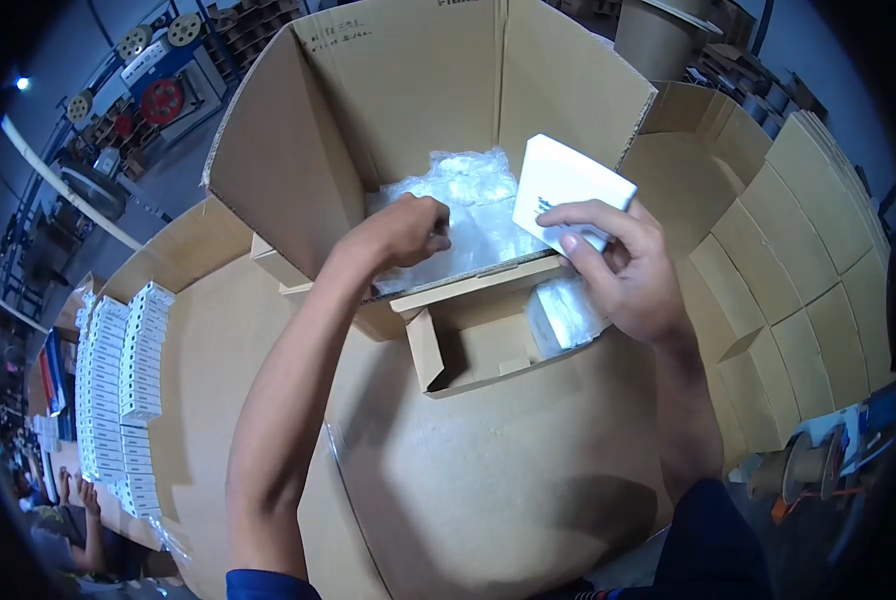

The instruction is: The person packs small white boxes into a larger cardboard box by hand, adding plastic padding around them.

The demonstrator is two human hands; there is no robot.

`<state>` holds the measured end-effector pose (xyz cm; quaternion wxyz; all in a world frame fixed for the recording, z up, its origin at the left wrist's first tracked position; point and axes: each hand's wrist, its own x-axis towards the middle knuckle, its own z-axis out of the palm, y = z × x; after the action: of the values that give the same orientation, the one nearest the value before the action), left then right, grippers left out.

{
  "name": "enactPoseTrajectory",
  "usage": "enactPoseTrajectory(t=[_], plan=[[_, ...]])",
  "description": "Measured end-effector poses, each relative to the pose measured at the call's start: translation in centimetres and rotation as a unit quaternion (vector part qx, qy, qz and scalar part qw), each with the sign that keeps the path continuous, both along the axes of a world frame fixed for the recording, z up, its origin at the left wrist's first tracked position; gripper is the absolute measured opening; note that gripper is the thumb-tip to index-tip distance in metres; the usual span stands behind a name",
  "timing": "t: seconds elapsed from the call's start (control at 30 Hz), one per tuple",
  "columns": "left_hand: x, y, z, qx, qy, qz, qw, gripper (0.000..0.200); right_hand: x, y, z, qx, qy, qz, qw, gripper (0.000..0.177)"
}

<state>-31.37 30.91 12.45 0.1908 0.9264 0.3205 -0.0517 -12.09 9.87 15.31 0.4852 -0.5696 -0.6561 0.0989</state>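
My right hand point(623, 260) holds a white box point(571, 190) with small dark print, fingers on its face and thumb at its lower edge. My left hand point(408, 232) is over the clear plastic bags point(463, 215) inside a big open cardboard carton point(408, 90). Its fingers are curled, and whatever they hold, if anything, is hidden. Below the carton's front edge, a smaller open cardboard box point(483, 382) contains a plastic-wrapped white item point(566, 312) at its right end.
Rows of small white boxes point(118, 390) stand at the left. Flat cardboard boxes point(818, 270) are stacked at the right, above some spools point(806, 468). A person's hands point(88, 495) show at the lower left. Machinery point(163, 85) stands at the upper left.
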Motion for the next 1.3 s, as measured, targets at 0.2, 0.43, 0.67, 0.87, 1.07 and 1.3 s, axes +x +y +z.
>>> enactPoseTrajectory(t=[0.2, 0.43, 0.67, 0.87, 1.07, 1.3], plan=[[-3.4, -3.1, 5.7, -0.015, -0.189, 0.019, 0.982, 0.018, -0.4, 2.6, 0.6, -0.032, -0.056, -0.035, 0.997, 0.043], [-7.2, -10.1, 8.1, -0.030, -0.418, 0.011, 0.908, 0.016, -3.4, 3.1, 1.0, -0.029, 0.027, 0.097, 0.994, 0.049], [-11.4, -18.9, 1.9, -0.068, -0.587, 0.190, 0.784, 0.020, -10.8, -4.9, -4.0, -0.036, 0.219, 0.140, 0.965, 0.028], [-13.0, -28.9, -5.7, -0.240, -0.728, 0.234, 0.599, 0.038, -17.8, -12.8, -8.9, -0.023, 0.383, 0.038, 0.923, 0.029], [-16.1, -33.7, -8.1, -0.129, -0.637, 0.345, 0.677, 0.021, -20.6, -18.3, -11.4, -0.069, 0.309, 0.006, 0.949, 0.028], [-17.1, -36.0, -8.4, -0.058, -0.669, 0.390, 0.630, 0.038, -22.4, -21.2, -11.9, -0.071, 0.331, 0.018, 0.941, 0.033]])
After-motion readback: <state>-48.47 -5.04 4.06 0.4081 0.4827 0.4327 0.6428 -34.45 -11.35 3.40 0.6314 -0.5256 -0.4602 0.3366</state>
